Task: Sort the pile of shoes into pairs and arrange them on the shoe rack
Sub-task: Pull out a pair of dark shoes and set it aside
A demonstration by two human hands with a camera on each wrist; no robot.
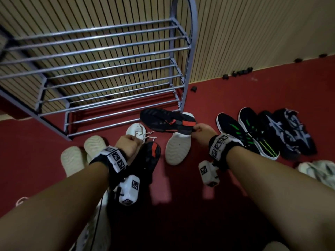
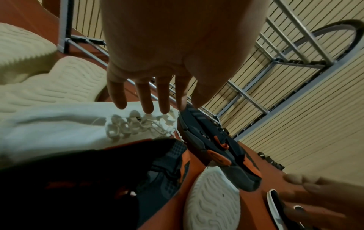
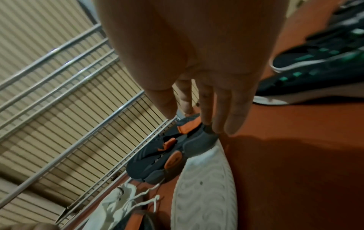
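The right hand (image 1: 202, 130) pinches the heel of 1 black shoe (image 1: 163, 122), probably to match its twin (image 1: 146, 163) under the empty-fingered, relaxed left hand (image 1: 127, 146).

Two black-orange shoes (image 1: 167, 122), four white (image 1: 178, 148), two green-striped (image 1: 233, 131), two grey-patterned (blurred) (image 1: 290, 131), one rack (image 1: 101, 69).

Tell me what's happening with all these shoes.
A person is sorting shoes on the red floor in front of an empty shoe rack. The right hand grips the heel of a black-and-orange shoe. The left hand hangs over the white shoe, beside the matching black-and-orange one.
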